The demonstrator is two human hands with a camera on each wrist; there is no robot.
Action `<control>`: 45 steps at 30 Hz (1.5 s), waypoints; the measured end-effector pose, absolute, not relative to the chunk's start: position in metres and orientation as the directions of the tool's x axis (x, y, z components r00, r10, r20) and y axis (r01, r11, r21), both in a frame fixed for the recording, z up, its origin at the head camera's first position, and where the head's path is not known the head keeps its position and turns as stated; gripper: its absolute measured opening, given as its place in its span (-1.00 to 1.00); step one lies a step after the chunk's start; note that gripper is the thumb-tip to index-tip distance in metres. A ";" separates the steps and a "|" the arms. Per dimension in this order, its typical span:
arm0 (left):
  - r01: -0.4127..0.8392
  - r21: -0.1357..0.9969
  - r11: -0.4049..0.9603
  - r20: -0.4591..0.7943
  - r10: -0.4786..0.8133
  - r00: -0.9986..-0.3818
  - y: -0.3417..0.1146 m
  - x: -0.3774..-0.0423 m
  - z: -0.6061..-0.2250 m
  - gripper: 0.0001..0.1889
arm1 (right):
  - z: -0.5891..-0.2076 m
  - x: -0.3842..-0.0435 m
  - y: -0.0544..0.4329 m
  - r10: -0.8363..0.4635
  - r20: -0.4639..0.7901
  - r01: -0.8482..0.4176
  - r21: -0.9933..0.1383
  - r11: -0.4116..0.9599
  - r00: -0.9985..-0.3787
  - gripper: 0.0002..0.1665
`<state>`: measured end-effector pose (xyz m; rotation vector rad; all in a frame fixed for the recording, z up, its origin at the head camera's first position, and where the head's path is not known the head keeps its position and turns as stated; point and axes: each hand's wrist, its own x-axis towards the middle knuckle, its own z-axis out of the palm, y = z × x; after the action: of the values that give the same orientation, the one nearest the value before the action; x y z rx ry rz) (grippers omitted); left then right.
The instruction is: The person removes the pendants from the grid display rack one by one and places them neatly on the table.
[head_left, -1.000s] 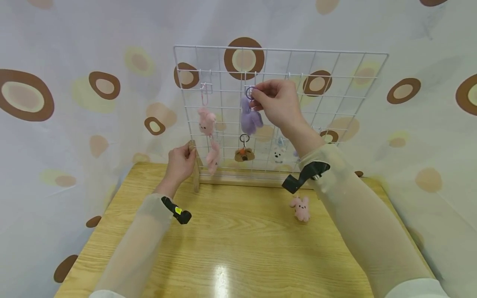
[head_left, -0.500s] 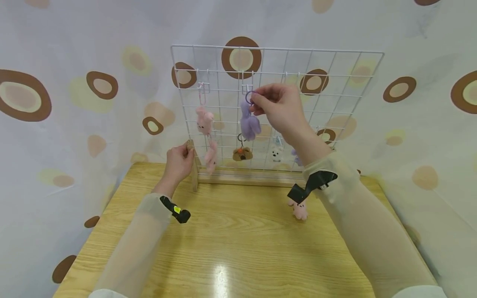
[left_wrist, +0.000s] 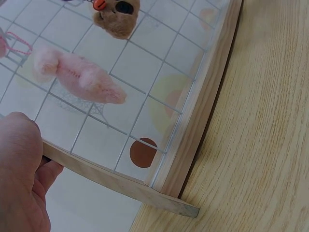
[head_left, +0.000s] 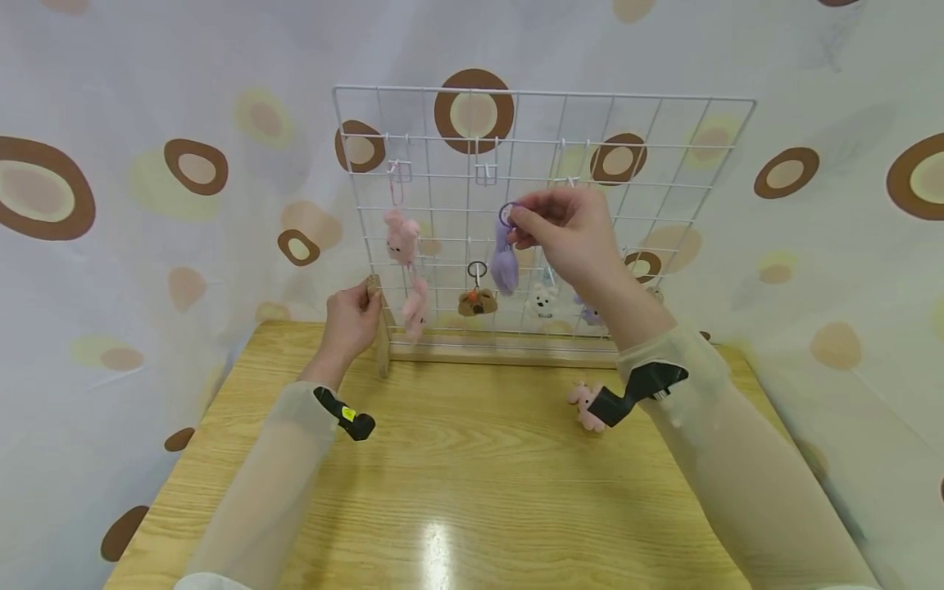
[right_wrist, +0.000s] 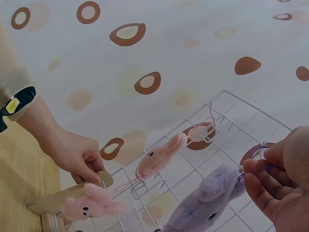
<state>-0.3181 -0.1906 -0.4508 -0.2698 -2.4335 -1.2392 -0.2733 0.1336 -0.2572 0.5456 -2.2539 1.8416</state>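
My right hand (head_left: 571,229) pinches the purple ring of a purple plush keychain (head_left: 505,272) between thumb and fingers. The plush dangles in front of the white wire grid (head_left: 546,93), below and right of a double hook (head_left: 486,174). In the right wrist view its fluffy body (right_wrist: 200,205) stretches across the grid beside my fingers. My left hand (head_left: 352,318) grips the top of the wooden side post (head_left: 383,348) at the grid's left edge. The left wrist view has the thumb side above this wooden strip (left_wrist: 111,181) and fingers beneath it.
Two pink plush keychains, an upper one (head_left: 401,236) and a lower one (head_left: 416,310), hang at left. A brown bear keychain (head_left: 478,303), a white bear (head_left: 544,300) and another purple plush (head_left: 587,311) hang low. A pink plush (head_left: 585,404) lies on the wooden table (head_left: 472,459).
My right hand has moved down and slightly right, taking the purple plush keychain away from the double hook. My left hand stays on the post.
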 end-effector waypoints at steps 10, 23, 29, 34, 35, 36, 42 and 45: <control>0.362 0.711 0.602 0.452 0.003 -0.892 -0.190 -0.319 -0.451 -0.74 | -0.279 -0.262 0.149 -0.190 0.338 -0.372 -0.910 0.186 -0.922 -0.82; 0.348 0.723 0.597 0.442 -0.013 -0.897 -0.189 -0.318 -0.450 -0.71 | -0.317 -0.254 0.176 -0.222 0.298 -0.348 -0.906 0.239 -0.928 -0.81; 0.331 0.723 0.607 0.426 -0.014 -0.905 -0.189 -0.316 -0.448 -0.68 | -0.333 -0.251 0.188 -0.224 0.285 -0.337 -0.908 0.250 -0.932 -0.82; 0.325 0.725 0.608 0.418 -0.013 -0.908 -0.189 -0.315 -0.448 -0.65 | -0.346 -0.249 0.195 -0.239 0.271 -0.330 -0.908 0.259 -0.932 -0.82; 0.324 0.727 0.606 0.415 -0.013 -0.910 -0.189 -0.314 -0.448 -0.65 | -0.349 -0.249 0.196 -0.240 0.267 -0.326 -0.911 0.254 -0.933 -0.82; 0.322 0.728 0.605 0.413 -0.012 -0.911 -0.188 -0.314 -0.448 -0.65 | -0.352 -0.248 0.197 -0.243 0.265 -0.325 -0.911 0.253 -0.933 -0.82; 0.306 0.735 0.605 0.395 -0.015 -0.919 -0.189 -0.314 -0.448 -0.66 | -0.370 -0.246 0.202 -0.265 0.251 -0.323 -0.905 0.277 -0.931 -0.82; 0.300 0.740 0.602 0.388 -0.018 -0.922 -0.189 -0.315 -0.448 -0.66 | -0.376 -0.244 0.204 -0.275 0.242 -0.322 -0.898 0.298 -0.930 -0.82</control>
<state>-0.3149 -0.1886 -0.4478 -0.2272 -2.4760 -1.2389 -0.2444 0.2043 -0.3762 0.5751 -2.4970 1.7444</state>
